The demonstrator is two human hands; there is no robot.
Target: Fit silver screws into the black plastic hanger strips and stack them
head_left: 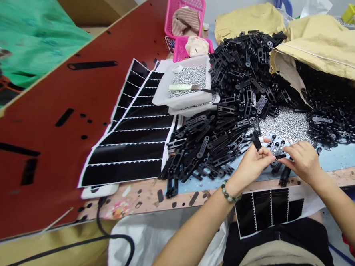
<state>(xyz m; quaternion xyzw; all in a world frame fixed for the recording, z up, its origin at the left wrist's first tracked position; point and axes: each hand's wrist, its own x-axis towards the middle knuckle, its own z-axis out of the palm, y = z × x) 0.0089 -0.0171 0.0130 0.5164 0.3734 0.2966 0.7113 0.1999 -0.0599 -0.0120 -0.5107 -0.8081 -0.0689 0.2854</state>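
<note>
My left hand, with a bead bracelet at the wrist, is closed in a pinch over the front of the table. Between it and my right hand lies a small black part, with the fingertips of both hands on its two ends. Its exact kind is too small to tell. A black strip stands up at my left fingers. Just beyond the fingertips are several black linked pieces with round ends. Loose silver screws are spread behind them.
Heaps of black plastic pieces cover the table's middle. A white tub of screws bears a pale-handled tool. Black sticker sheets lie left, another sheet on my lap. An open yellow sack spills pieces; a slanted red board borders the left.
</note>
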